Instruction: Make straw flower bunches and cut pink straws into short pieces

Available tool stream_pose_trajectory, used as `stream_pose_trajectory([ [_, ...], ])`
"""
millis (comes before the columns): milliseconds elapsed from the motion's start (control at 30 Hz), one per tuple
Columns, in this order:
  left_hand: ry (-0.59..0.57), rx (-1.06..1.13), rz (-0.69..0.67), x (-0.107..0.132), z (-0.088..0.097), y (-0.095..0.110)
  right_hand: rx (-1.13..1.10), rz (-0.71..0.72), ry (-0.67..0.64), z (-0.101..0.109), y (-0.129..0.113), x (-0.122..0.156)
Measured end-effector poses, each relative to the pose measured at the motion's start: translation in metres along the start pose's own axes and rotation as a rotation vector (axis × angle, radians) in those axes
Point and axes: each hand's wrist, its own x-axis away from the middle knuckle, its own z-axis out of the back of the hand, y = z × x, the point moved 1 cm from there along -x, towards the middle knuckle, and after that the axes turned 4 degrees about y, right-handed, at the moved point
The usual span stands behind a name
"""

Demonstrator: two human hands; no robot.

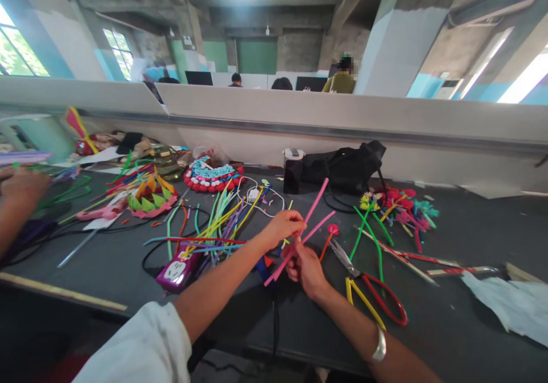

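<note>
Two pink pipe cleaners (317, 201) cross each other between my hands above the dark table. My left hand (285, 227) pinches them near the crossing, fingertips closed. Just below, my right hand (306, 266) is closed around the same pink stems, and their lower ends stick out to the left. To the right of my right hand lie red-handled scissors (346, 260), blades towards the back. A small pink-red flower on an orange stem (333, 230) lies beside the blades. Left of my hands spreads a bunch of multicoloured pipe cleaners (222, 217), near a purple box-shaped thing (175, 271).
Finished-looking colourful flowers (402, 206) lie at the right, near a black bag (342, 169) and a dark cup (293, 172). A beaded collar-like piece (214, 172) and a paper crown (152, 197) lie to the left. Another person's hand (23, 186) works at the far left.
</note>
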Motion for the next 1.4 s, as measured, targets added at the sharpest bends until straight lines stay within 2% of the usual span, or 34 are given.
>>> stream_pose_trajectory([
  [133, -0.106, -0.002, 0.096, -0.014, -0.015, -0.018, -0.136, -0.090, 0.018, 0.002, -0.002, 0.000],
  [333, -0.335, 0.049, 0.201, -0.023, -0.013, -0.039, -0.199, -0.263, -0.017, 0.002, 0.005, 0.002],
  [467, -0.386, 0.107, 0.202, -0.023, -0.009, -0.054, -0.259, -0.378, -0.053, 0.001, 0.008, 0.002],
  [600, -0.396, 0.097, 0.194, -0.022, -0.007, -0.058, -0.262, -0.411, -0.071, 0.000, 0.007, 0.004],
  [800, -0.375, 0.075, 0.195, -0.020, -0.005, -0.059, -0.223, -0.386, -0.098, 0.001, 0.011, 0.003],
  [933, -0.350, 0.078, 0.111, -0.015, -0.008, -0.053, -0.176, -0.248, -0.070, 0.000, 0.013, 0.004],
  [1033, -0.242, 0.047, 0.005, -0.009, -0.007, -0.037, -0.131, -0.122, -0.020, -0.001, 0.012, 0.005],
  [1100, -0.133, 0.016, -0.052, -0.006, 0.002, -0.023, -0.105, -0.071, -0.004, -0.001, 0.012, 0.005],
  [1167, -0.049, -0.108, -0.103, -0.001, 0.018, -0.012, -0.086, -0.047, -0.005, 0.000, 0.012, 0.005],
  [1233, 0.028, -0.376, -0.183, 0.007, 0.041, -0.005, -0.074, -0.040, -0.013, 0.000, 0.012, 0.005],
  [1333, 0.189, -0.900, -0.294, 0.026, 0.080, -0.003, -0.048, -0.035, -0.021, 0.000, 0.013, 0.005],
  [1400, 0.209, -1.182, -0.216, 0.041, 0.102, -0.007, -0.033, -0.034, -0.021, 0.001, 0.013, 0.005],
])
